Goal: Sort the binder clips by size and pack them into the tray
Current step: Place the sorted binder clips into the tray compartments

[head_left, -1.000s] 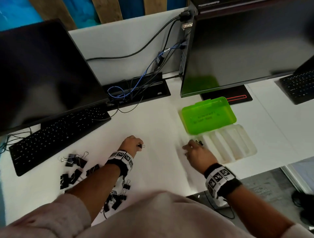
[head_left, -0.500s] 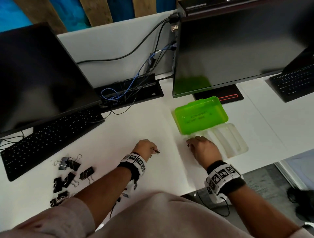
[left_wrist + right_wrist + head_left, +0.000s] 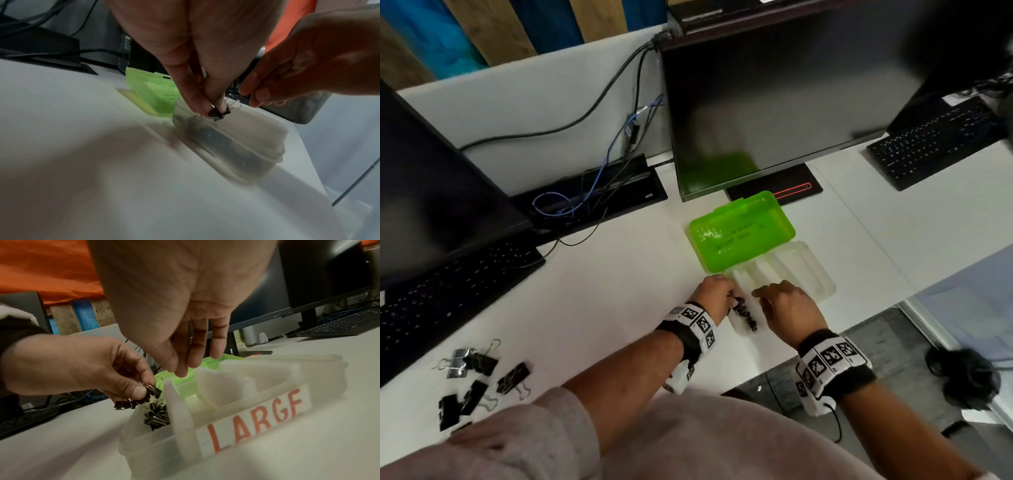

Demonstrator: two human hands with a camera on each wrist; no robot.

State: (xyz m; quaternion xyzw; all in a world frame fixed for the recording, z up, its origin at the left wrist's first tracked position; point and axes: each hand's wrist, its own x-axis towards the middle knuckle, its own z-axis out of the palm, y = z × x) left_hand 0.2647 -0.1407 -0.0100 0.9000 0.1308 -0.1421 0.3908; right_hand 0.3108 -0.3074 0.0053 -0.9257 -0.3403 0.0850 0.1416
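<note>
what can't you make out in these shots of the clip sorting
- How many small clips the left hand pinches: fingers cover them, wrist views blurred.
- Count of clips in the tray end compartment: tangled, divider in front.
- Labels besides LARGE: cut off or turned away.
- Embossed text on green lid: too small, head view.
- Pile of bigger clips: partly hidden by sleeve.

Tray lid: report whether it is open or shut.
Open. The green lid is swung back behind the tray, whose compartments lie exposed.
</note>
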